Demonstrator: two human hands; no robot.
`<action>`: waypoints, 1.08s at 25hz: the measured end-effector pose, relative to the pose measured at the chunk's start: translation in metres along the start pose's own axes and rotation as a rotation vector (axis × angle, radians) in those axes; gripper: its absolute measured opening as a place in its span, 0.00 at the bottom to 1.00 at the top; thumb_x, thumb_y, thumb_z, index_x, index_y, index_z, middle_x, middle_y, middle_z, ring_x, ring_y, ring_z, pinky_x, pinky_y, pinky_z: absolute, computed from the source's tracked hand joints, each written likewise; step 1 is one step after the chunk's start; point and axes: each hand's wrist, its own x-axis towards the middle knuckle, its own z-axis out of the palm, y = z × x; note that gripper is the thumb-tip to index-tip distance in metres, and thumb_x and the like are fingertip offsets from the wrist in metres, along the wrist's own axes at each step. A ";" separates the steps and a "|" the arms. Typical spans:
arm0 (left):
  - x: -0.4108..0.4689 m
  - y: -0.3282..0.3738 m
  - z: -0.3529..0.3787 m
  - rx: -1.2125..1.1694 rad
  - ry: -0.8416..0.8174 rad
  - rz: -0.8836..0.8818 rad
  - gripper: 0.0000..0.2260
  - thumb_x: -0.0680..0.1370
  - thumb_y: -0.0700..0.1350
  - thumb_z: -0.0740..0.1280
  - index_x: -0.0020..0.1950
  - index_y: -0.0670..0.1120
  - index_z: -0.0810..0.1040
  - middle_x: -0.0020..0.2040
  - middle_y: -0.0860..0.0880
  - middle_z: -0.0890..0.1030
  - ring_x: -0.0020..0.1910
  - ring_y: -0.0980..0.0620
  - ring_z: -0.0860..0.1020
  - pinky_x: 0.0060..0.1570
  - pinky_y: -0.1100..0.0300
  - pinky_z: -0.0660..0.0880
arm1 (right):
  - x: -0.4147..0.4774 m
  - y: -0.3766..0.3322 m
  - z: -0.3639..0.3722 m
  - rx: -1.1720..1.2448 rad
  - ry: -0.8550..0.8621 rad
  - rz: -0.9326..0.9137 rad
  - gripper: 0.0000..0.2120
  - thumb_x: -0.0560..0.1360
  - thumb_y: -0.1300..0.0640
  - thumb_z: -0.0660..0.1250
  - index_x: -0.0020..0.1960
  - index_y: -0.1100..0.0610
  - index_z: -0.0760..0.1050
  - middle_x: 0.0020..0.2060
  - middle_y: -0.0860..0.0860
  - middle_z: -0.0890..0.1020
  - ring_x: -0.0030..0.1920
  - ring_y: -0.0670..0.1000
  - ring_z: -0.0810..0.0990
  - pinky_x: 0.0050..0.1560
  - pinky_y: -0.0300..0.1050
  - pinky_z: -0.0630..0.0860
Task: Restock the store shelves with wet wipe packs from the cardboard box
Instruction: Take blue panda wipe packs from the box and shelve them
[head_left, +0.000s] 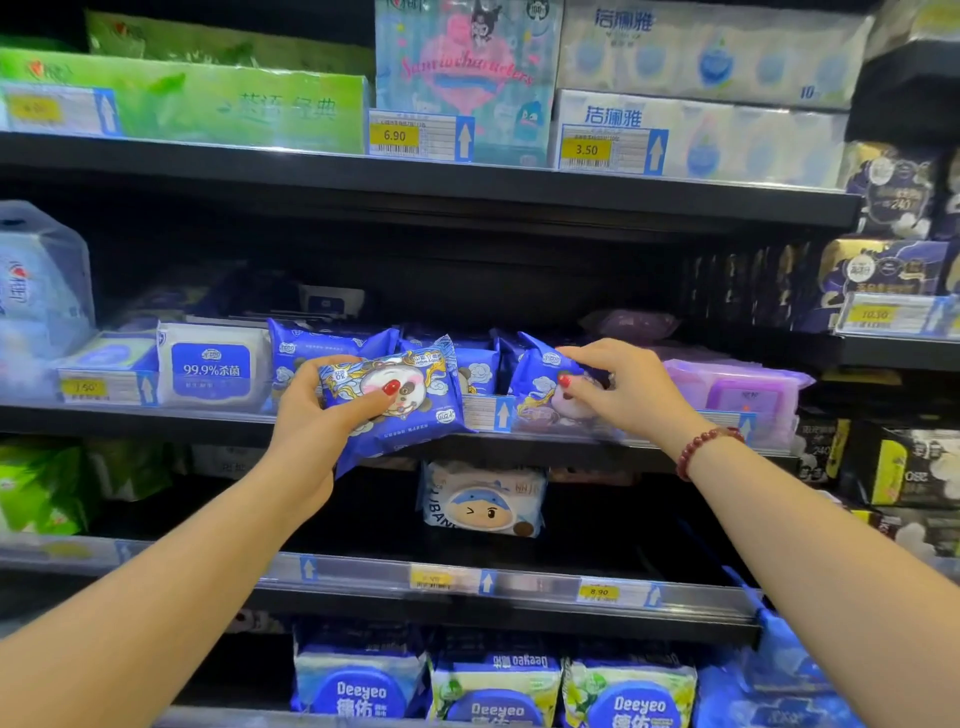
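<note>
Head view: blue wipe pack (395, 400) tilted, long axis sideways.

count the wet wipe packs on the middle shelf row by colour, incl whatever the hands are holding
Counting the front ones that show clearly; more sit dim behind.
Blue panda packs: 4, one in the left hand as the held blue pack, one under the right hand as the right blue pack, two between on the shelf
White pack: 1
Purple pack: 1
Total: 6

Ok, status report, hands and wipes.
Left hand holding blue panda pack before the shelf. Right hand pinching shelved pack. Nothing blocking the row.
</note>
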 end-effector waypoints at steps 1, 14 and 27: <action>0.001 0.000 0.000 0.003 -0.003 0.003 0.16 0.72 0.38 0.73 0.56 0.47 0.73 0.52 0.47 0.81 0.43 0.54 0.84 0.33 0.63 0.80 | -0.001 0.001 0.001 0.038 0.004 0.024 0.16 0.76 0.52 0.67 0.63 0.45 0.77 0.52 0.46 0.80 0.53 0.49 0.76 0.54 0.49 0.75; -0.007 0.022 0.016 0.006 -0.026 0.013 0.14 0.71 0.39 0.73 0.51 0.53 0.74 0.54 0.46 0.81 0.46 0.52 0.84 0.34 0.60 0.80 | -0.009 -0.095 -0.008 0.028 0.010 0.010 0.26 0.75 0.45 0.67 0.70 0.49 0.69 0.58 0.49 0.78 0.58 0.50 0.77 0.61 0.46 0.72; -0.007 0.044 0.040 -0.197 -0.022 0.050 0.08 0.75 0.40 0.71 0.49 0.48 0.74 0.43 0.47 0.84 0.40 0.50 0.84 0.36 0.59 0.80 | -0.005 -0.158 0.026 1.563 -0.043 0.694 0.10 0.74 0.60 0.69 0.54 0.62 0.79 0.45 0.57 0.84 0.41 0.53 0.84 0.46 0.48 0.81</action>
